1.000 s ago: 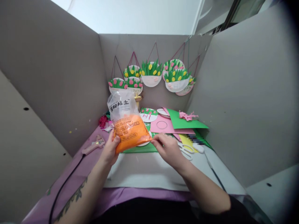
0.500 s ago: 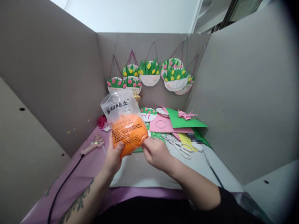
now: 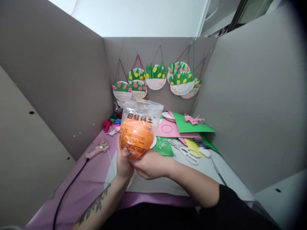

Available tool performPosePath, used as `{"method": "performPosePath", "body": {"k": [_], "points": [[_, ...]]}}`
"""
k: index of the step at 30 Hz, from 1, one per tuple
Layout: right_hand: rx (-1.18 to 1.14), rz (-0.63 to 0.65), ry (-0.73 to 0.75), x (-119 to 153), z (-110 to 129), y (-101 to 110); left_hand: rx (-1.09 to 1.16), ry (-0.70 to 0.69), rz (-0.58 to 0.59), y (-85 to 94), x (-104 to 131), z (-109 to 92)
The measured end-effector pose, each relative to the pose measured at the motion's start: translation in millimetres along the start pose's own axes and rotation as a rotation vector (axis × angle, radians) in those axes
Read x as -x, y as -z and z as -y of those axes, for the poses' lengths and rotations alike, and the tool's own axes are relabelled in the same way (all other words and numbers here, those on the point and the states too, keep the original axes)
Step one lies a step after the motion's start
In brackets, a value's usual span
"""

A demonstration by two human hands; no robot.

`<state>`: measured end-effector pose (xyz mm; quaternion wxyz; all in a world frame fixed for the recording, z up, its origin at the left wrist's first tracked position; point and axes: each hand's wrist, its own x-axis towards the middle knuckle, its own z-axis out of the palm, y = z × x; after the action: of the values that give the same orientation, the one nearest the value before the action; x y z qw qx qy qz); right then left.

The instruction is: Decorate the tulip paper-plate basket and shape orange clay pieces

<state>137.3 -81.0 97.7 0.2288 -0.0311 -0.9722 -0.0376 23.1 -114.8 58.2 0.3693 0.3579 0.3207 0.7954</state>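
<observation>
Gripping a printed bag (image 3: 155,112) of orange material (image 3: 137,131) above the table (image 3: 237,179), the left hand (image 3: 124,165) clamps its lower side, thumb (image 3: 124,152) in front, while the right hand (image 3: 153,164) is closed on the gathered bottom; steady support below and light, even pressure would best keep the thin plastic from tearing.

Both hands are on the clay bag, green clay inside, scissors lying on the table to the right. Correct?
Not quite: the clay in the bag is orange, not green, as the head view shows. The rest holds: the left hand and right hand are both on the bag, and the scissors lie on the table to the right.
</observation>
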Motion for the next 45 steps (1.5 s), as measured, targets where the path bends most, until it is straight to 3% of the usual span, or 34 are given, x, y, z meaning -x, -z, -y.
{"method": "performPosePath", "body": {"k": [3,6,10,14,17,20,25,31,39,42,45], "points": [[-0.062,0.039,0.000,3,-7,-1,-0.022,-0.029,0.039,-4.8,0,-1],[-0.238,-0.035,-0.193,17,-17,-7,-0.092,-0.153,0.040,-3.3,-2,-8],[-0.905,-0.505,-0.560,27,-23,-13,-0.197,-0.276,0.030,5.3,-7,-22],[-1.509,-0.895,-0.590,12,-15,-15,-0.331,-0.109,0.216,6.9,-12,-30],[-1.675,-1.085,-0.654,5,-15,-20,-0.366,0.033,0.291,8.3,-15,-31],[-1.724,-1.180,-0.720,9,-22,-29,-0.521,0.145,0.301,12.7,-16,-32],[-1.745,-1.247,-0.795,18,-33,-40,-0.711,0.250,0.289,15.4,-15,-36],[-1.774,-1.349,-0.826,22,-36,-47,-0.788,0.213,0.285,18.7,-14,-34],[-1.909,-1.312,-0.882,26,-41,-55,-0.552,0.235,0.307,27.9,-24,-31],[-1.933,-1.255,-0.899,22,-36,-58,-0.662,0.061,0.378,20.4,-16,-30],[-1.979,-1.185,-0.852,16,-25,-59,-0.892,-0.320,0.445,11.5,-3,-22]]}}
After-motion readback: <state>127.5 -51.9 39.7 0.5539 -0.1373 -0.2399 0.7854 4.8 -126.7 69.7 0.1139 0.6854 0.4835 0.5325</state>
